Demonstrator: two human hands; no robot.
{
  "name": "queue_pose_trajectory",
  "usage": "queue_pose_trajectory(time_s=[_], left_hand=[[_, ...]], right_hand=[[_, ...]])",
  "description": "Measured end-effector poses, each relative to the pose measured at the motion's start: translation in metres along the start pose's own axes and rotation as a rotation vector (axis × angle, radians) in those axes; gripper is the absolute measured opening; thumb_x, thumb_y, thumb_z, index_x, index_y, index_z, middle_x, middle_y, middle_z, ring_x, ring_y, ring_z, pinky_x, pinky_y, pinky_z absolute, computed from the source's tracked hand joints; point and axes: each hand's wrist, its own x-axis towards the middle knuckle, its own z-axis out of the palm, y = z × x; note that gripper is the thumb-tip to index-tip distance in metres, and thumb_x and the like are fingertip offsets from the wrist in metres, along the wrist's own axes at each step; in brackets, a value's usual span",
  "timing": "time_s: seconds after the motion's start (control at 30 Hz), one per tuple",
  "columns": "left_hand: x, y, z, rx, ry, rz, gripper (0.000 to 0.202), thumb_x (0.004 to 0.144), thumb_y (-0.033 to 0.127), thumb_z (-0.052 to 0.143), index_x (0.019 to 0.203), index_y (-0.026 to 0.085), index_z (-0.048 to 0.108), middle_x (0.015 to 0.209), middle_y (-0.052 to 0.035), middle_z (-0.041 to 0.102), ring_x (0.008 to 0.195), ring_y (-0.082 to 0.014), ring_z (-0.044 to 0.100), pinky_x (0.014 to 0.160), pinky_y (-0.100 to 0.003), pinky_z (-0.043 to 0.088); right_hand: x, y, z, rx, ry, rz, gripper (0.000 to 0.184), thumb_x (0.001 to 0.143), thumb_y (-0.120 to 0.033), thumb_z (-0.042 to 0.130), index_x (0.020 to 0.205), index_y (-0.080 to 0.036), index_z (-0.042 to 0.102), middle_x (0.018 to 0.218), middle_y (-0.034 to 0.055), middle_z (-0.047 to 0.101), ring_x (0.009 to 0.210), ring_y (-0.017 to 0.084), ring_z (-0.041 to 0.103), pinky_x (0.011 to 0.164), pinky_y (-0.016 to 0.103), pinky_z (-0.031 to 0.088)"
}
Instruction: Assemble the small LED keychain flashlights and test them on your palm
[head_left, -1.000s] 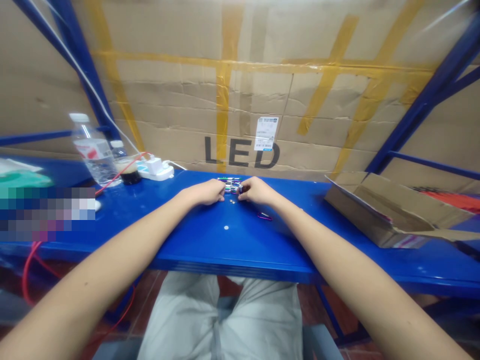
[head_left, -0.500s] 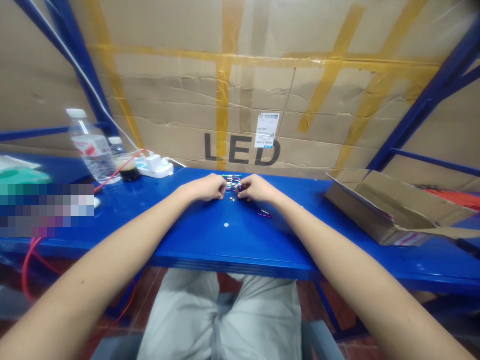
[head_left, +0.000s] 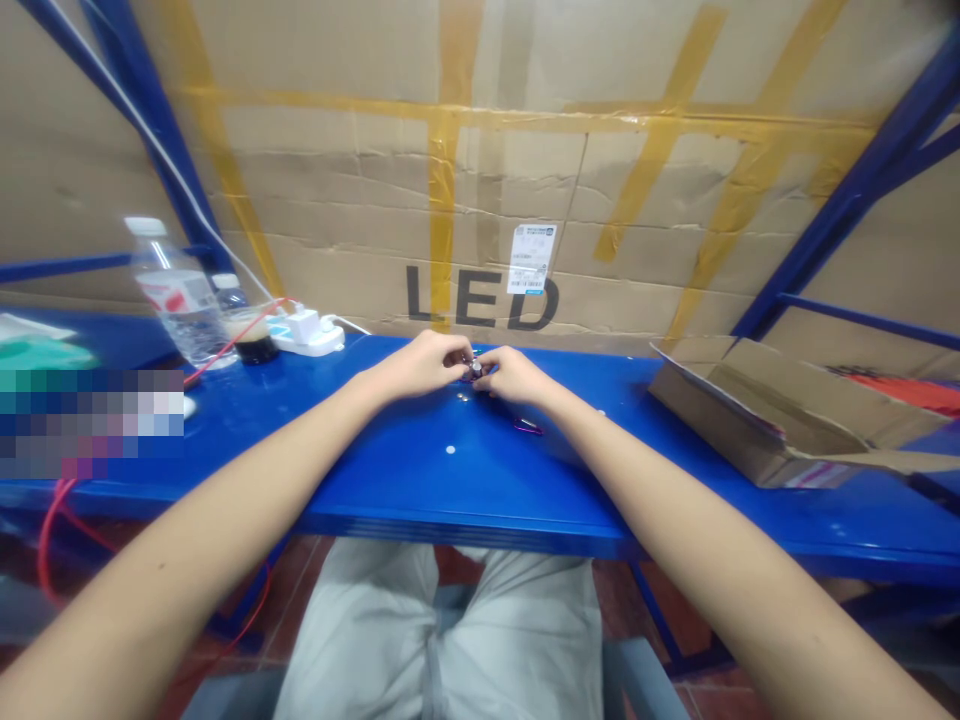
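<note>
At the back middle of the blue table [head_left: 450,490], my left hand [head_left: 427,362] and my right hand [head_left: 514,377] meet, both closed with fingertips together. Between them is a small shiny metallic piece [head_left: 476,370], too small to name; my right fingers pinch it. The left fingers reach its other side, and what they grip is partly hidden. Just in front of the fingertips lie tiny silvery round bits [head_left: 463,397]. A purple carabiner-like clip [head_left: 528,426] rests near my right wrist. Something green and shiny shows behind the fingers.
An open cardboard box [head_left: 750,425] stands on the right. To the left are a water bottle [head_left: 176,300], a dark-liquid bottle [head_left: 251,335] and a white power strip [head_left: 307,332] with a red cable. A large cardboard panel [head_left: 337,200] closes off the back.
My left hand has lifted slightly and moved right, from the row of shiny pieces to my right fingertips. My right hand has stayed nearly in place. The row is now mostly covered.
</note>
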Motion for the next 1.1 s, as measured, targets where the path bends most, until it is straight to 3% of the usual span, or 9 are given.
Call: queue_pose_trajectory(time_s=[0.13, 0.33, 0.8, 1.1], left_hand=[[0.001, 0.0022, 0.0038, -0.019, 0.067, 0.096, 0.019, 0.088, 0.019, 0.059, 0.102, 0.017, 0.072, 0.09, -0.0037, 0.077, 0.077, -0.0145, 0.068, 0.072, -0.025, 0.047], [0.0008, 0.0034, 0.0057, 0.004, 0.087, 0.137, 0.016, 0.091, 0.022, 0.06, 0.1, 0.016, 0.072, 0.09, -0.0044, 0.077, 0.078, -0.0147, 0.069, 0.073, -0.025, 0.048], [0.0019, 0.0026, 0.0089, -0.014, 0.118, 0.147, 0.014, 0.091, 0.019, 0.059, 0.098, 0.016, 0.07, 0.09, -0.0044, 0.076, 0.08, -0.0152, 0.069, 0.073, -0.025, 0.048], [0.0017, 0.0021, 0.0097, -0.048, 0.147, 0.152, 0.014, 0.091, 0.019, 0.06, 0.1, 0.017, 0.07, 0.092, -0.0039, 0.076, 0.082, -0.0153, 0.07, 0.076, -0.026, 0.05]], right_hand=[[-0.0013, -0.0001, 0.0002, -0.045, 0.051, -0.09, 0.02, 0.071, -0.008, 0.057, 0.082, -0.013, 0.073, 0.073, 0.0014, 0.069, 0.07, 0.015, 0.057, 0.064, 0.025, 0.039], [0.0007, 0.003, 0.0009, -0.019, 0.072, -0.143, 0.031, 0.07, -0.009, 0.056, 0.092, -0.012, 0.077, 0.079, 0.002, 0.072, 0.074, 0.016, 0.058, 0.066, 0.025, 0.04], [0.006, 0.0088, 0.0038, 0.047, 0.102, -0.206, 0.024, 0.074, -0.014, 0.056, 0.085, -0.011, 0.076, 0.073, 0.0018, 0.067, 0.072, 0.016, 0.057, 0.065, 0.025, 0.039], [0.005, 0.0065, 0.0031, -0.141, 0.215, -0.225, 0.027, 0.076, -0.008, 0.054, 0.09, -0.015, 0.077, 0.085, 0.0043, 0.059, 0.078, 0.017, 0.056, 0.074, 0.028, 0.042]])
